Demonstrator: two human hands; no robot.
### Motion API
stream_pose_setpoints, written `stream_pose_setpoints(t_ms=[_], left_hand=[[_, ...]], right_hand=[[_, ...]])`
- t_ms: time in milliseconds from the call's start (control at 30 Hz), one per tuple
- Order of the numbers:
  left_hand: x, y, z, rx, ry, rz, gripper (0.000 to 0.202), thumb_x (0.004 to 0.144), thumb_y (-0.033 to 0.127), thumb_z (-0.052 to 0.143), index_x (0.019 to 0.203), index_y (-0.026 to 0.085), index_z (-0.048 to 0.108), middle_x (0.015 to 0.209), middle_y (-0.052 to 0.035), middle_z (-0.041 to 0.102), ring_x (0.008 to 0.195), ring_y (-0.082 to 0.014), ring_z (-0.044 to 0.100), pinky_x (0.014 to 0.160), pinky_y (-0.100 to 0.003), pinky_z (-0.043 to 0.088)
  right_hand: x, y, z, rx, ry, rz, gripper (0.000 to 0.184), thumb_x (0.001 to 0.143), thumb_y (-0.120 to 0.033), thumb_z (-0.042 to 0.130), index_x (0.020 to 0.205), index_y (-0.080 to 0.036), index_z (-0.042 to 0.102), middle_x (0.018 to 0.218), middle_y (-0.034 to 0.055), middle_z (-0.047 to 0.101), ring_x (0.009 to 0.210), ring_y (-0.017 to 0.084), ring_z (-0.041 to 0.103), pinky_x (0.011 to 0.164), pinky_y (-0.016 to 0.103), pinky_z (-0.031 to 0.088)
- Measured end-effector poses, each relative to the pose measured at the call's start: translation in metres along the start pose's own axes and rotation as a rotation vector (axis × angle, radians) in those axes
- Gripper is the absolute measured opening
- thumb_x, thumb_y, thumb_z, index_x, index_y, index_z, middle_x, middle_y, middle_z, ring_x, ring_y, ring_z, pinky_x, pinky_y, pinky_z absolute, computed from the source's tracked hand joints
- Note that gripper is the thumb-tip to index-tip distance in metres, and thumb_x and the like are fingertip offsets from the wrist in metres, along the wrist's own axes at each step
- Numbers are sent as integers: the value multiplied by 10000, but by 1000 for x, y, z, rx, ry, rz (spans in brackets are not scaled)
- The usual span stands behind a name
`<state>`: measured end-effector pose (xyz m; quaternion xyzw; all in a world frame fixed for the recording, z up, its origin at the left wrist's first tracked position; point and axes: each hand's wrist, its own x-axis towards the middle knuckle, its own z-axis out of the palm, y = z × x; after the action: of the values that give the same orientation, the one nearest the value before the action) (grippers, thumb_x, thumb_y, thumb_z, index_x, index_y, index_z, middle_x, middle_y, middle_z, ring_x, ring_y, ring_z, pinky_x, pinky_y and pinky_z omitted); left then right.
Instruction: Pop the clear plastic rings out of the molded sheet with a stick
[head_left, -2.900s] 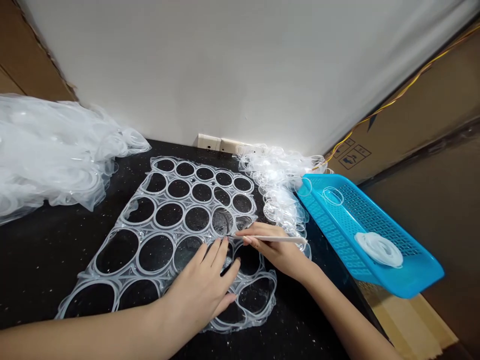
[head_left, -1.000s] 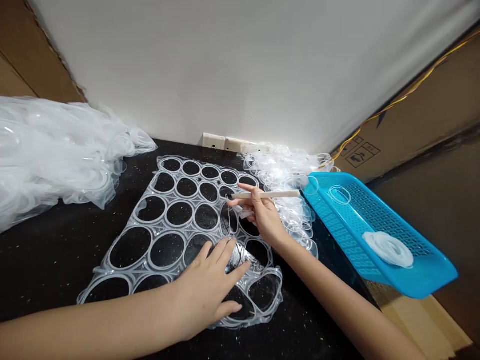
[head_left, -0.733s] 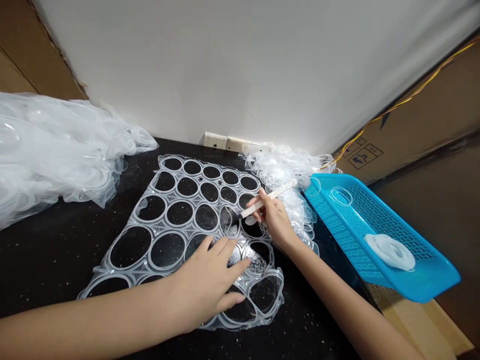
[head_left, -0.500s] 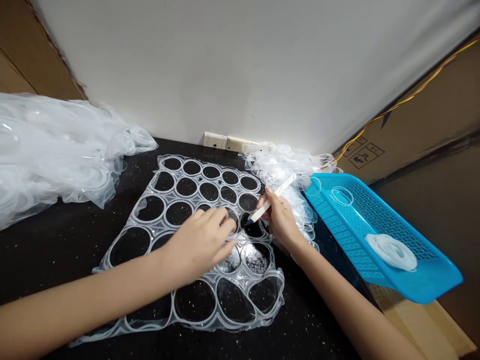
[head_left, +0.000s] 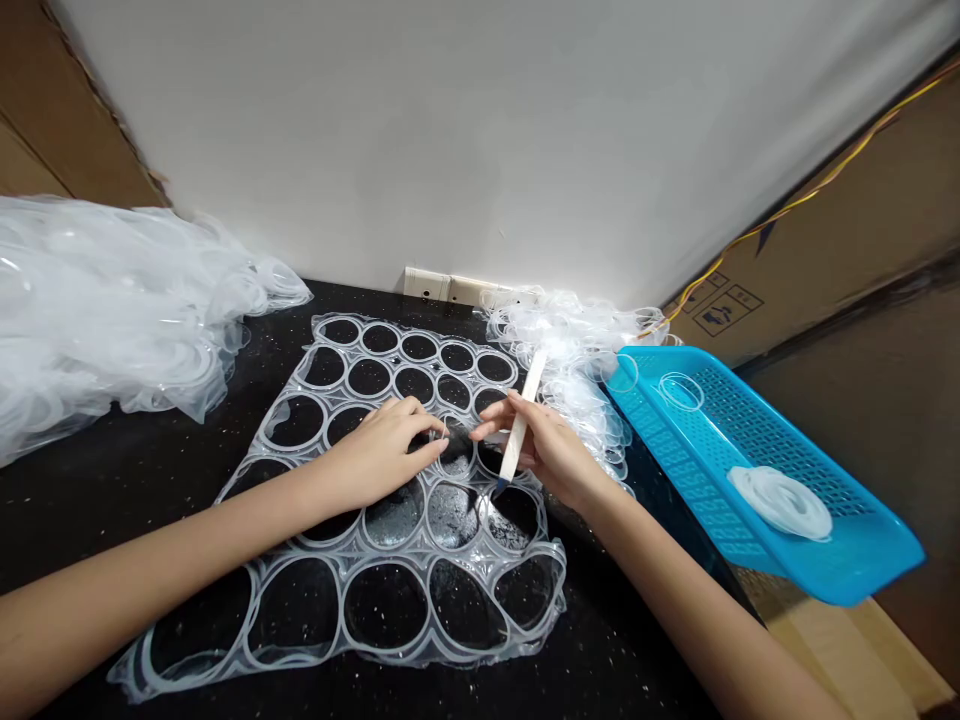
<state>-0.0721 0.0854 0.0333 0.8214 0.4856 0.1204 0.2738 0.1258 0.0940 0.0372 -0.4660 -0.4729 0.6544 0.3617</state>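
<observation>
A sheet of clear plastic rings, joined in rows, lies on the black speckled counter. Over its middle, my left hand has thumb and forefinger pinched together on the thin edge of a plastic ring. Just to the right, my right hand grips a white pen-shaped tool with a dark tip. The tool leans, its tip low over a ring on the right side of the sheet. Whether the tip touches the plastic I cannot tell.
A heap of plastic sheets lies on the left. Loose plastic rings are piled behind my right hand. At right stands a blue basket with a coil of white rings. White sockets run along the wall; cardboard boxes flank the counter.
My left fingers have come together in a pinch, the hand slightly further left. In my right hand the white tool has swung more upright, its tip nearer to me.
</observation>
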Motion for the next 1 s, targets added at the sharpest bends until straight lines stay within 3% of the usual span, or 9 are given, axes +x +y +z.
stream_pose_setpoints(t_ms=[200, 333, 500, 633, 767, 1000], left_hand=[[-1, 3, 2, -1, 57, 58, 298, 888, 382, 363, 1029, 222, 571, 1035, -43, 504, 997, -208, 458, 905, -419, 343], [-1, 4, 0, 26, 51, 112, 359, 905, 445, 311, 1049, 238, 566, 1085, -44, 531, 1018, -201, 474, 896, -406, 353], [-2, -6, 9, 365, -25, 288, 397, 916, 377, 338, 1219, 161, 477, 1322, -91, 461, 1255, -257, 315, 970, -436, 281], [-4, -12, 20, 542, -54, 334, 424, 930, 331, 306, 1293, 140, 410, 1400, -108, 346, 1329, -221, 197, 1038, -431, 183], [-5, -12, 18, 581, -88, 321, 478, 915, 386, 331, 1318, 134, 380, 1411, -126, 299, 1328, -222, 196, 1047, -422, 187], [-6, -9, 14, 586, -116, 289, 529, 893, 438, 366, 1317, 123, 383, 1402, -141, 305, 1305, -240, 261, 1036, -412, 235]], right_hand=[[0, 2, 1, 148, -219, 176, 420, 864, -478, 387, 1161, -221, 538, 914, 82, 685, 366, 31, 233, 371, 191, 156], [1, 5, 0, 227, -258, 228, 405, 859, -480, 411, 1146, -229, 550, 913, 65, 675, 370, 22, 221, 376, 179, 184], [5, 4, -3, 315, -151, 209, 340, 853, -436, 439, 926, -161, 626, 628, -21, 579, 361, 18, 226, 364, 162, 154], [7, 2, -6, 295, -52, 165, 341, 823, -447, 477, 827, -134, 614, 487, -64, 447, 346, 24, 215, 355, 162, 138], [9, -1, -10, 385, 103, 86, 284, 798, -426, 514, 714, -158, 551, 400, -78, 385, 343, 49, 279, 352, 169, 193], [6, -21, -22, 534, 330, -110, 289, 852, -350, 428, 611, -192, 422, 340, -77, 365, 317, 60, 293, 338, 162, 212]])
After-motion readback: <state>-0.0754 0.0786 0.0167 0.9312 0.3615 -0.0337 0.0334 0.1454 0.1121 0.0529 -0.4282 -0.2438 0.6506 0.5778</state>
